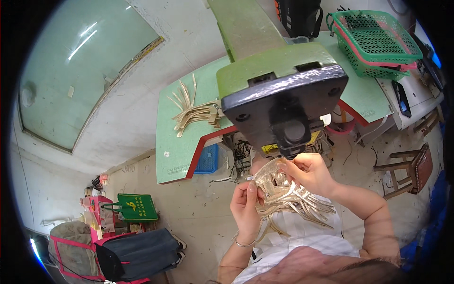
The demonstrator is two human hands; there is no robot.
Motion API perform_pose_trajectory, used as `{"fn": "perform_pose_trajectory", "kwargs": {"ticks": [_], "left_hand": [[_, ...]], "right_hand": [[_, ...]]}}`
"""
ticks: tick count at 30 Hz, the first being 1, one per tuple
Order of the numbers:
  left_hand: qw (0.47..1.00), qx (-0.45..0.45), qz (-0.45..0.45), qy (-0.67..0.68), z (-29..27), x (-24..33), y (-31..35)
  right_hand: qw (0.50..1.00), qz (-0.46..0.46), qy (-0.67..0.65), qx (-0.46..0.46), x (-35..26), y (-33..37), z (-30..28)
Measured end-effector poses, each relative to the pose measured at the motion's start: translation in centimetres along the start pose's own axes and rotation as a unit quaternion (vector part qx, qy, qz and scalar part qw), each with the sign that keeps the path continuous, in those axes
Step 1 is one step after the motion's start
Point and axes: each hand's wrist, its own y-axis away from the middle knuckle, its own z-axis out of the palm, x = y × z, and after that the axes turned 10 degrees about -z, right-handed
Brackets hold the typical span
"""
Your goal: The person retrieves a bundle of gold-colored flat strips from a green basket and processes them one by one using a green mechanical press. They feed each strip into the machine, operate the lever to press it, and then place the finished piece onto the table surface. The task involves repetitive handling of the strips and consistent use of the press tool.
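Both hands are raised in front of my body, under the front end of the machine. Between them is a shiny gold strappy piece, which looks like a shoe upper (269, 173), with a curved band at its top and many loose narrow strips hanging below. My left hand (246, 206) pinches the band's left end between thumb and fingers. At the right end, my right hand (309, 175) grips the band with bent fingers. The strips fan out over my white clothing. Just above my right fingers is the dark lower part of the green machine head (279, 71).
On the green table (172, 156) left of the machine lies a bundle of similar gold strips (198, 116). A blue basket (206, 158) sits beneath. Green and pink baskets (373, 42) are stacked at far right, near a phone (401, 98) and a wooden stool (409, 170). Bags (135, 207) stand lower left.
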Motion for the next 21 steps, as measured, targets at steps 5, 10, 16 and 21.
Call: {"fn": "perform_pose_trajectory", "kwargs": {"ticks": [5,10,16,21], "left_hand": [[0.958,0.064,0.166,-0.223,-4.2,3.4,-5.0],[0.737,0.105,0.309,-0.592,-5.4,15.0,-19.1],[0.571,0.072,0.250,-0.778,-8.0,10.4,-33.6],[0.811,0.035,0.339,-0.475,-10.3,5.7,-34.6]], "right_hand": [[0.994,-0.052,0.092,-0.023,3.0,-0.2,0.3],[0.932,-0.099,0.319,-0.143,10.4,2.4,0.8],[0.853,-0.188,0.446,-0.196,18.3,5.0,4.9],[0.892,-0.188,0.373,-0.172,19.4,5.2,5.0]]}}
